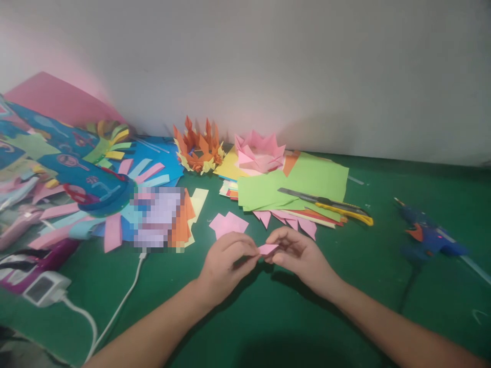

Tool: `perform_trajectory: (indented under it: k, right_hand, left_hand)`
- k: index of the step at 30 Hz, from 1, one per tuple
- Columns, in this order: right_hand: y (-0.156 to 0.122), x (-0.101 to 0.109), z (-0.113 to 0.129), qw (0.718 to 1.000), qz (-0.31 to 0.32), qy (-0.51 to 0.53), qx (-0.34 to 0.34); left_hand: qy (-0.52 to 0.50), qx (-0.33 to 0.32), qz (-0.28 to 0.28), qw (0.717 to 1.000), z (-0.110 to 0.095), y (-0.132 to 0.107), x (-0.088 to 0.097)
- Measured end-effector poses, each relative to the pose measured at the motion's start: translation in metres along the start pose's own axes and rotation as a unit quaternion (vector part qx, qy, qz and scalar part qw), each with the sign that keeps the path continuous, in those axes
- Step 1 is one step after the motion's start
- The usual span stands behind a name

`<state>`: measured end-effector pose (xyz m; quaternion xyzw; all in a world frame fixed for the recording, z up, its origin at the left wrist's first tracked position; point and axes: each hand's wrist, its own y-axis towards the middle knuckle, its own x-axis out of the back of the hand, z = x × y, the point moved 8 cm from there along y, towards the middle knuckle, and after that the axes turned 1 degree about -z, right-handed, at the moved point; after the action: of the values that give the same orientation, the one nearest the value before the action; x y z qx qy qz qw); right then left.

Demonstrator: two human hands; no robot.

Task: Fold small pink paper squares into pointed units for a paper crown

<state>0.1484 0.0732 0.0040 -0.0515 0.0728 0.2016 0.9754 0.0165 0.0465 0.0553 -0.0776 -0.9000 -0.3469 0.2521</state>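
A small folded piece of pink paper (269, 249) is held just above the green table, between my two hands. My left hand (229, 258) pinches its left end between thumb and fingertips. Curved around the right end is my right hand (299, 255), its fingertips at the paper and partly hidden behind it. Beyond my left hand lie square pink sheets (229, 225). Pointed pink folded pieces (291, 221) stick out from under green paper (261, 191) ahead of my right hand.
A yellow utility knife (326, 204) lies across the green paper. Behind stand an orange paper crown (199, 145) and a pink paper crown (261, 152). A blue glue gun (433, 232) rests at right. Left are decorated blue paper pieces (95, 186), orange sheets (184, 222) and a white cable (130, 286).
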Motion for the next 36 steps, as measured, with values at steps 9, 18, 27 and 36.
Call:
perform_trajectory:
  k: [9,18,27,36]
  right_hand:
    - [-0.004,0.001,0.02,0.982,-0.023,-0.148,0.114]
    - [-0.023,-0.018,0.052,0.862,0.083,-0.398,0.303]
    - [-0.058,0.038,0.075,0.726,-0.067,-0.613,0.303]
    - [-0.057,0.086,0.047,0.634,-0.116,-0.722,0.251]
  left_hand:
    - [-0.026,0.051,0.024,0.998,0.004,0.001,-0.008]
    - [-0.166,0.222,0.072,0.958,0.021,-0.007,-0.022]
    - [-0.116,0.182,0.131,0.968,0.019,-0.009,-0.029]
    - [0.019,0.141,0.106,0.984,0.022,-0.004,-0.018]
